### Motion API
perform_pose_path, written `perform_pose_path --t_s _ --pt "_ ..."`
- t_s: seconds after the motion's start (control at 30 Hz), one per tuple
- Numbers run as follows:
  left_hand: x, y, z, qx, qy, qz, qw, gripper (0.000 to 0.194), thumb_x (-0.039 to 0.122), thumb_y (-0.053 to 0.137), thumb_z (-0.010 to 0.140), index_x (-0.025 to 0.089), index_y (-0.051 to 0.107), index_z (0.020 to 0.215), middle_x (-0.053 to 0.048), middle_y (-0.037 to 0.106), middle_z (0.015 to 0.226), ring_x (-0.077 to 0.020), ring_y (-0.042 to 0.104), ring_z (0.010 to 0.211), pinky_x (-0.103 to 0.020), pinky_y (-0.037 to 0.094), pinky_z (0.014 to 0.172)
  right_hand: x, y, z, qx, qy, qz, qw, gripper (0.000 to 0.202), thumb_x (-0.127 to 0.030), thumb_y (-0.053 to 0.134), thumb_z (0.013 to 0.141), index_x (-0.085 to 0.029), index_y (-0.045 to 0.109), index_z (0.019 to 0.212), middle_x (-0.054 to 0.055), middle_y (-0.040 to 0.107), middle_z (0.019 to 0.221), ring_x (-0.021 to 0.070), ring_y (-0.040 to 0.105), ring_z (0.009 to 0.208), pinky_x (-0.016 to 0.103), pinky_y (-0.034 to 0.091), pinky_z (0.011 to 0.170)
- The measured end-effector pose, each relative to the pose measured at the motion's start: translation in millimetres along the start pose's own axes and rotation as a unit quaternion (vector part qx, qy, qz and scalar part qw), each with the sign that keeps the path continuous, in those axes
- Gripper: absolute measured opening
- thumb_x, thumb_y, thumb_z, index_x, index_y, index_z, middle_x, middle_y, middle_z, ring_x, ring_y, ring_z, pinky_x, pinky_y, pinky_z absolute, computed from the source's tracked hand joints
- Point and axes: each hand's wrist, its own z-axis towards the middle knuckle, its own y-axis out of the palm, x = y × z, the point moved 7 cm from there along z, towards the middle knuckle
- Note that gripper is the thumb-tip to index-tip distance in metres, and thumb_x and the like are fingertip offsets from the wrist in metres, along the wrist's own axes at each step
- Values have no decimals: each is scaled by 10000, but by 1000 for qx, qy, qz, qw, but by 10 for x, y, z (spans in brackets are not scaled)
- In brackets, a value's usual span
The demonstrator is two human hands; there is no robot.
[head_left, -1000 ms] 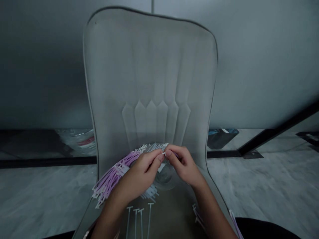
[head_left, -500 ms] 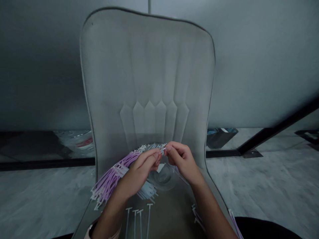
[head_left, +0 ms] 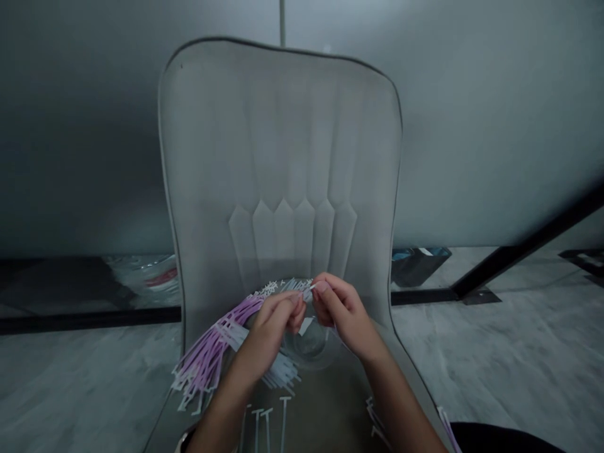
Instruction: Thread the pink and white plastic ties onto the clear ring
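"What do we hold?"
"Our right hand (head_left: pixel 340 309) pinches one thin white plastic stick (head_left: pixel 313 287) beside our left hand (head_left: pixel 277 318), whose grip we cannot tell."
"Nearer us lie four pale T-ended plastic sticks (head_left: pixel 284 421)."

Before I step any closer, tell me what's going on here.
A person is working with both bare hands over the seat of a padded grey chair. The right hand pinches a small white piece; the left hand is curled close by, its grip unclear. Below them is a clear round container. Purple sticks lie bunched beside the left forearm, with pale blue sticks near the container. Loose T-ended sticks lie nearer the person.
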Motion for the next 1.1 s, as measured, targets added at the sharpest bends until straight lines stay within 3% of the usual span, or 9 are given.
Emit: perform_pose_path --t_s 0.1,0.23,0.63,1.1 --pt "-76 102 2 -37 -43 -172 984 360 314 479 814 221 284 525 88 202 469 -80 173 432 -222 201 422 15 68 -9 -15 -3 17 1000 380 -503 497 935 -206 433 706 -85 303 556 82 255 464 211 234 419" --pt "-123 159 -11 -35 -89 -263 960 398 330 549 752 219 266 496 114 152 430 -47 80 393 -196 98 382 66 130 -15 -28 5 17 999 378 -494 518 929 -196 451 705 -83 305 555 81 244 476 206 222 417" --pt "-166 226 -25 -48 -106 -312 943 437 331 598 719 211 252 480 118 162 405 -29 75 372 -176 85 370 63 144 -7 -13 0 54 998 390 -459 510 945 -192 433 671 -83 299 545 78 230 477 219 201 430" --pt "-156 240 -29 -49 -98 -309 945 446 349 604 721 215 252 483 121 139 406 -36 69 373 -197 74 374 20 103 -27 -29 -35 -15 999 383 -456 502 952 -191 435 684 -67 309 576 84 240 500 231 197 445"
